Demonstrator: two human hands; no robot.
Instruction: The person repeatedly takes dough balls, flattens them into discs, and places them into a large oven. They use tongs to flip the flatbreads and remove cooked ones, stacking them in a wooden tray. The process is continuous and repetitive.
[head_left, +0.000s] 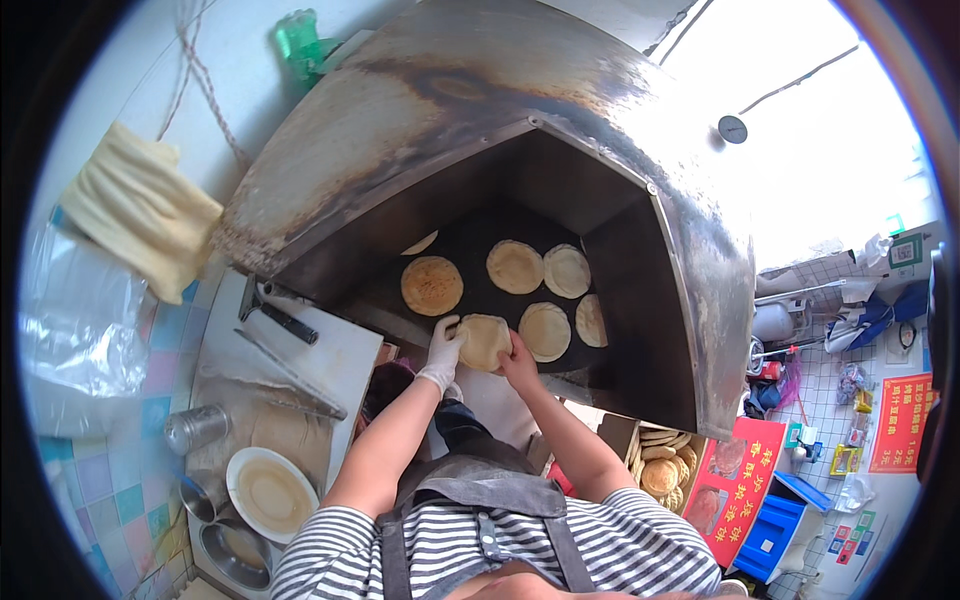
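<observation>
A pale round flatbread (483, 343) is held at its two sides by my hands, at the front edge of a dark oven floor (480, 281). My left hand (443, 352), in a white glove, grips its left rim. My bare right hand (519, 363) pinches the right rim. Just beyond, a browned flatbread (432, 286) with a speckled top lies to the left. Several paler flatbreads (514, 266) lie further back and to the right. Another pale flatbread (544, 332) rests close to my right hand. The underside of the held flatbread is hidden.
A scorched metal hood (450, 97) arches over the oven, its rim close around my arms. On the left counter are a black-handled tool (289, 322), a metal shaker (196, 428) and a white bowl (271, 495). A box of baked flatbreads (660, 477) stands at lower right.
</observation>
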